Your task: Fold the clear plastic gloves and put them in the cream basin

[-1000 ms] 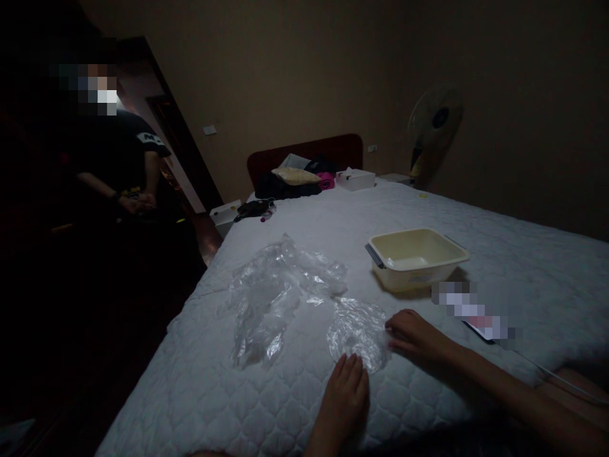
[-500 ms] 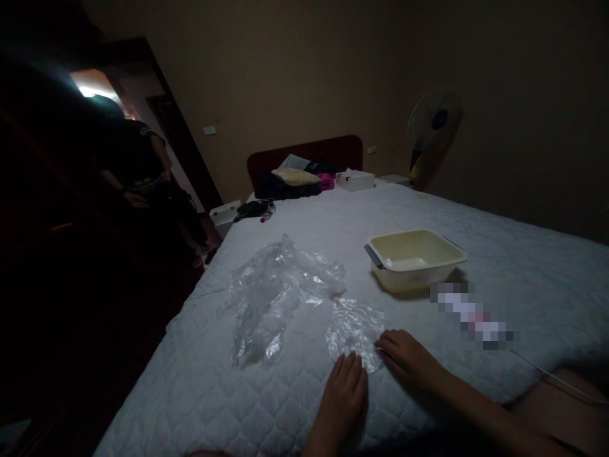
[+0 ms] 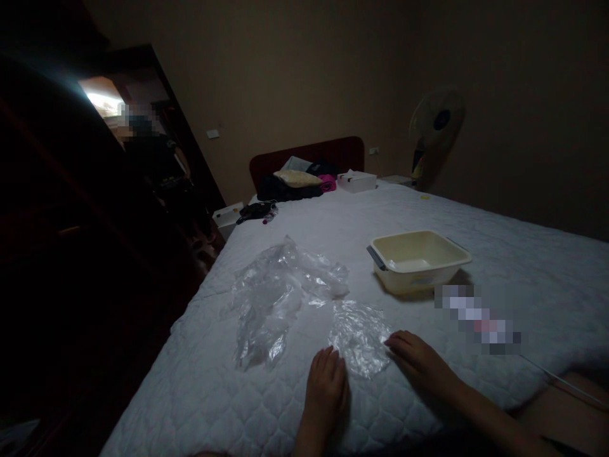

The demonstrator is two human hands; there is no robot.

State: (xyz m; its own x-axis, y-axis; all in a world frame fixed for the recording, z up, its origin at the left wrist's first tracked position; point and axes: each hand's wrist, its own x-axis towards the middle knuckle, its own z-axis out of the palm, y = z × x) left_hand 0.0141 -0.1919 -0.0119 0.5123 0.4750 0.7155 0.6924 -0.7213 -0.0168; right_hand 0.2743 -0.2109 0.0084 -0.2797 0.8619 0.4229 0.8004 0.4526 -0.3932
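Note:
A crinkled clear plastic bag (image 3: pixel 360 339) lies flat on the white quilted bedspread (image 3: pixel 266 406), between my two hands. My left hand (image 3: pixel 327 381) rests palm down at its lower left edge, fingers stretched forward. On the other side, my right hand (image 3: pixel 419 355) reaches in from the right, its fingers extended and their tips at the bag's right edge. Neither hand visibly lifts anything. A larger clear plastic sheet (image 3: pixel 269 298) lies rumpled farther left, close to the smaller bag.
A cream plastic basin (image 3: pixel 419 279) with grey handles stands right of the bags. Near it lies a blurred-out object (image 3: pixel 478 317) with a white cable (image 3: pixel 561 379). Clothes (image 3: pixel 290 184) and a white box (image 3: pixel 356 181) sit near the headboard. A person (image 3: pixel 159 165) stands by the doorway.
My left hand has shifted left, away from my right hand, uncovering more of the small bag's lower edge. The person at the doorway has moved toward the opening. My view has shifted slightly.

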